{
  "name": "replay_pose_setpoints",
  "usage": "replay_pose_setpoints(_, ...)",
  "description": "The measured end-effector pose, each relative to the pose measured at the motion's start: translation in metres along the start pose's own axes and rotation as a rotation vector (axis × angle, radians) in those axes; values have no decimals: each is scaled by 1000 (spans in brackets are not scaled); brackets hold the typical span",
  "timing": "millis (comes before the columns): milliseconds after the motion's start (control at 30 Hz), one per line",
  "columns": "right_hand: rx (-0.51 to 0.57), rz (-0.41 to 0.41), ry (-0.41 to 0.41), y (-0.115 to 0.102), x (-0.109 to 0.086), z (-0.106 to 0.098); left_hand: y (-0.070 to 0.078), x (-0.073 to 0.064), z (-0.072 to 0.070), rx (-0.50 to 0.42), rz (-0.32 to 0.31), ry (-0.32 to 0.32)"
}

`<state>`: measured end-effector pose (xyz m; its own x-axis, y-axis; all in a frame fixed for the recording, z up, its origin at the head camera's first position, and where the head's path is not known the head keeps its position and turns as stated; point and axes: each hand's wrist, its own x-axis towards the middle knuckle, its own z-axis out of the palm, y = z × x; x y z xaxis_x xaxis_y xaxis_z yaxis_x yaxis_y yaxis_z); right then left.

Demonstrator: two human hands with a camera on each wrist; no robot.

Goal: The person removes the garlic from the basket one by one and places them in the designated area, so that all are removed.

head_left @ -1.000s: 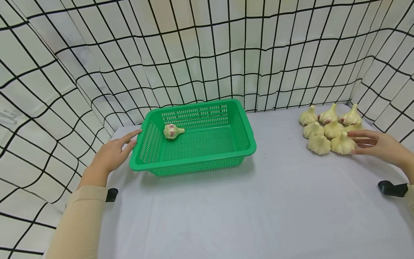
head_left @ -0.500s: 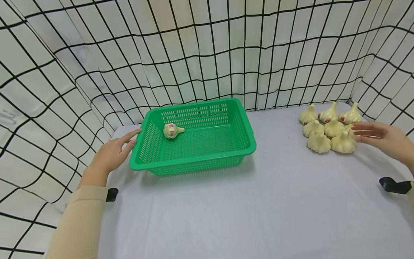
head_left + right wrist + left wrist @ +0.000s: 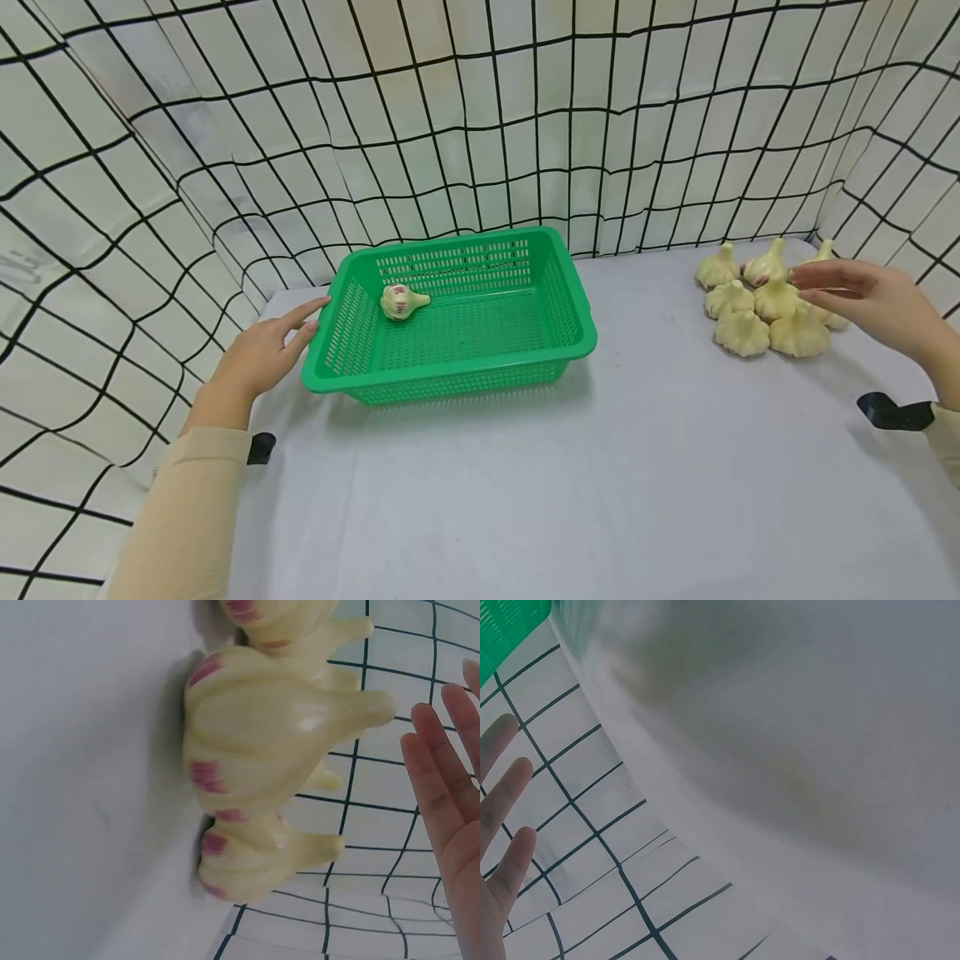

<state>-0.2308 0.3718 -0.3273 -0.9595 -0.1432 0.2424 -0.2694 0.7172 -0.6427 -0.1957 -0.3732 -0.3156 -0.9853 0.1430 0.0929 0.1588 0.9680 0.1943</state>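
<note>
On the left of the head view, my left hand (image 3: 258, 354) rests its extended fingers and thumb against the left rim of a green plastic basket (image 3: 450, 375). One garlic bulb (image 3: 400, 302) with pink marks lies inside, near the basket's left end. Over at the right, my right hand (image 3: 873, 304) hovers above a cluster of several garlic bulbs (image 3: 741, 333), partly covering those at the back right. Its fingers (image 3: 442, 780) are fairly straight in the right wrist view, apart from the large bulb (image 3: 262, 727) there. Nothing is held.
A white cloth (image 3: 525, 492) covers the table. White walls with a black grid net (image 3: 495, 125) enclose the back and both sides. Black wrist mounts (image 3: 892, 412) stick out near the sleeves.
My right hand shifted from the front right bulb to the cluster's right side, then rose and moved left over the bulbs. The left hand and basket have stayed put.
</note>
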Motion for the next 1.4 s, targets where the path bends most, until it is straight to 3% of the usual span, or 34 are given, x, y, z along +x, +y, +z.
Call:
replay_pose_setpoints(300, 49, -79, -90, -38, 20, 10, 1, 0, -1, 6, -2, -10)
replay_pose_setpoints(700, 86, -180, -207, -102, 66, 42, 2, 1, -2, 21, -9, -20)
replay_pose_setpoints(1133, 106, -431, -264, -177, 115, 89, 2, 0, -4, 20, -8, -18)
replay_pose_setpoints(1400, 201, -471, -273, -209, 138, 128, 3, -2, -3, 14, -7, -24)
